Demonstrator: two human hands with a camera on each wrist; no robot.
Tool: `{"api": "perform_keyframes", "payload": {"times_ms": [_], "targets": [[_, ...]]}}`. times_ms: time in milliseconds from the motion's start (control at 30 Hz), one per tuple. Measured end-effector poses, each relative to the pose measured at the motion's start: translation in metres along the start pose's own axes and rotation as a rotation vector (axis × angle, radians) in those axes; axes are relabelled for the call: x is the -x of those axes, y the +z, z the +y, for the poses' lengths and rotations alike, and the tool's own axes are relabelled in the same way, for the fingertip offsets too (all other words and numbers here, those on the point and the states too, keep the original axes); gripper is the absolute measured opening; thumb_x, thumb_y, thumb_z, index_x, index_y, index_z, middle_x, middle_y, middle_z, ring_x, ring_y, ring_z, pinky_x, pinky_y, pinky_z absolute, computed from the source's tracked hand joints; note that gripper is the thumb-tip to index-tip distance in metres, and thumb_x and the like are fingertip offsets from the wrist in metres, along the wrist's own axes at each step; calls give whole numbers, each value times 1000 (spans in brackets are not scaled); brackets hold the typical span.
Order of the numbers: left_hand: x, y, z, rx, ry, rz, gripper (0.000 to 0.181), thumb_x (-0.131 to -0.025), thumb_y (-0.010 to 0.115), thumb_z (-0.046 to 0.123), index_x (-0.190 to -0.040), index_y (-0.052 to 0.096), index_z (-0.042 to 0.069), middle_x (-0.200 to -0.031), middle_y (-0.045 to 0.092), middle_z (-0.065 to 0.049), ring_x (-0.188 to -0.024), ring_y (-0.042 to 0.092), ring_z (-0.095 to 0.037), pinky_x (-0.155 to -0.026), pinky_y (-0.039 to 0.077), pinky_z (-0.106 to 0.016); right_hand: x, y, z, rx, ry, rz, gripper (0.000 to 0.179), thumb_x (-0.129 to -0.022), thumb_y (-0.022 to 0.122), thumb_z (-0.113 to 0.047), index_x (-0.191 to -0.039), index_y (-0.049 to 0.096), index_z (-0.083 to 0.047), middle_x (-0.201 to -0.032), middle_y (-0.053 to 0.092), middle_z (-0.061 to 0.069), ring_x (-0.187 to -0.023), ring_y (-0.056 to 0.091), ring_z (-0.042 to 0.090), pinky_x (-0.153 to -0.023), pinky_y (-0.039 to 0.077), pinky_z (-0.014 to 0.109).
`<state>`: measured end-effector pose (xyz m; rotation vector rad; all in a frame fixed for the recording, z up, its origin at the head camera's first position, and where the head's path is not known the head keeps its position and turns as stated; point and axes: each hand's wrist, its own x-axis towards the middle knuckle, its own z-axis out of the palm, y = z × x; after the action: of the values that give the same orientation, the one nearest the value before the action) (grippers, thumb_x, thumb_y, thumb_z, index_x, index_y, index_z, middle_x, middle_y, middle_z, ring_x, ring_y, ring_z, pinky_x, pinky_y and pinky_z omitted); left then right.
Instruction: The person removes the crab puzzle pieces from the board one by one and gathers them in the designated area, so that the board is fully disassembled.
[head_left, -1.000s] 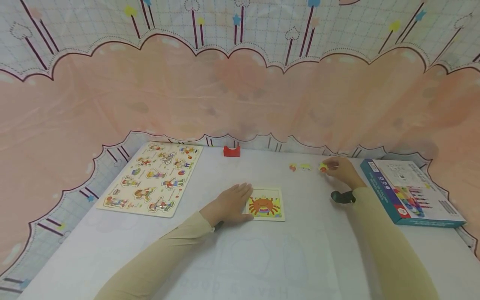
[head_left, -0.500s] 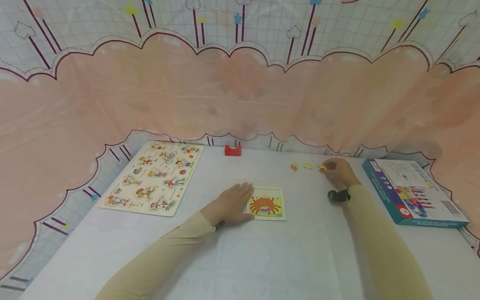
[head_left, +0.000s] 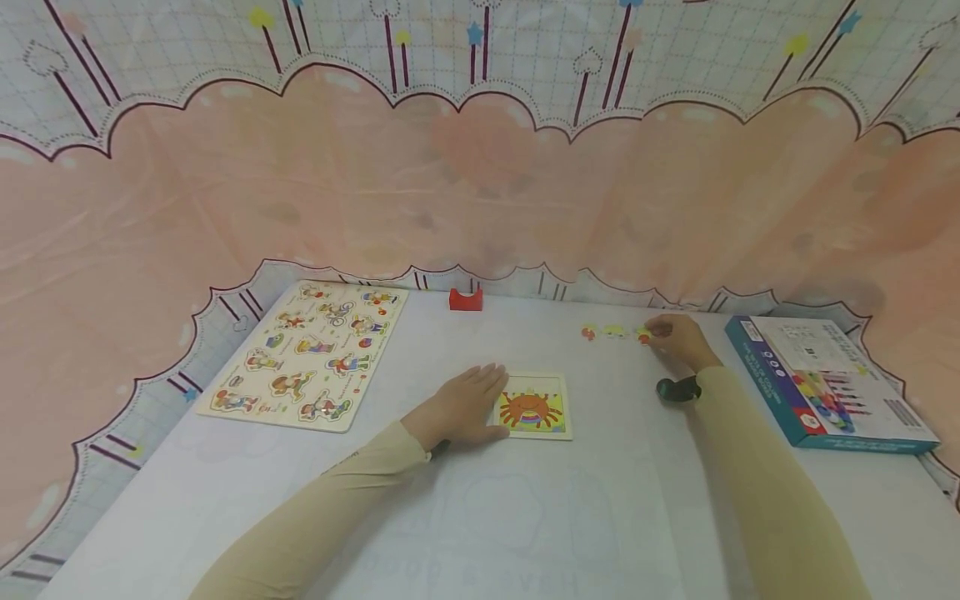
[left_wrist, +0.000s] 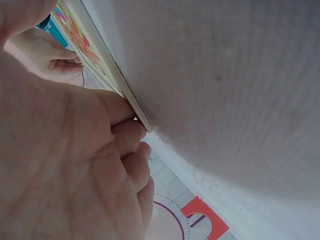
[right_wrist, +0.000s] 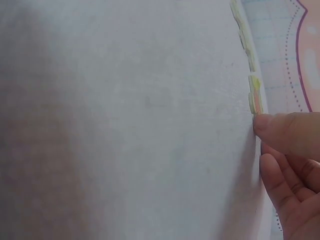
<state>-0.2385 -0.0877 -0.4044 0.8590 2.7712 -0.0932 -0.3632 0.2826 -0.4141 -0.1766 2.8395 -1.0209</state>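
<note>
A small framed crab puzzle (head_left: 531, 410) lies on the white table in the head view. My left hand (head_left: 463, 406) rests along its left edge, fingers stretched out and thumb by the lower left corner. In the left wrist view, fingertips meet the edge of the puzzle board (left_wrist: 107, 67). Farther back on the right, my right hand (head_left: 681, 340) pinches a small yellow and red puzzle piece (head_left: 643, 335) lying at the table surface. Right wrist view: the thumb touches the end of that piece (right_wrist: 255, 95). Two more pieces, one red and yellow (head_left: 588, 333), one yellow-green (head_left: 615, 332), lie in a row beside it.
A large board with cartoon figures (head_left: 307, 358) lies at the left. A red notched block (head_left: 466, 300) stands at the back edge. On the right is a flat teal-sided box (head_left: 828, 383). A patterned cloth (head_left: 480, 192) rises behind the table.
My right hand has shifted very slightly left with the puzzle piece, then stayed still. The left hand has kept its place on the crab puzzle.
</note>
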Motion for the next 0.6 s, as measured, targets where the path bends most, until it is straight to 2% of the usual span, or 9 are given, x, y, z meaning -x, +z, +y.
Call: {"api": "perform_keyframes", "payload": {"times_ms": [100, 233, 300, 467, 600], "targets": [[-1, 1, -1, -1, 1, 1, 84, -89, 51, 57, -150, 21, 8, -158, 18, -7, -147, 13, -21, -122, 13, -34, 1, -1, 0, -2, -44, 28, 36, -85, 62, -5, -118, 57, 9, -116, 59, 26, -107, 55, 37, -92, 50, 44], [-2, 2, -1, -2, -2, -2, 85, -88, 51, 58, -150, 21, 8, -158, 17, -6, -148, 12, -20, -122, 13, -34, 1, -1, 0, 9, -60, 40, 35, -84, 62, -4, -117, 58, 9, -114, 60, 27, -105, 55, 37, -90, 50, 45], [-2, 3, 0, 1, -6, -4, 85, -88, 51, 58, -150, 20, 9, -158, 17, -6, -148, 12, -20, -122, 12, -34, 0, 0, 0, 18, -45, 31, 36, -86, 60, -4, -119, 56, 10, -117, 58, 28, -110, 53, 40, -95, 47, 49], [-2, 3, 0, 3, -8, 0, 85, -88, 51, 57, -151, 20, 9, -158, 17, -5, -148, 12, -20, -122, 12, -34, -2, 0, -2, 50, -4, 15, 36, -88, 58, -3, -122, 54, 9, -122, 56, 29, -114, 51, 41, -100, 43, 51], [-1, 2, 0, -4, -2, 4, 85, -89, 51, 57, -150, 20, 8, -158, 18, -7, -148, 13, -21, -122, 14, -34, -2, 0, -1, 20, 43, -8, 38, -90, 56, -5, -126, 52, 6, -126, 53, 27, -118, 49, 40, -103, 41, 51]]}}
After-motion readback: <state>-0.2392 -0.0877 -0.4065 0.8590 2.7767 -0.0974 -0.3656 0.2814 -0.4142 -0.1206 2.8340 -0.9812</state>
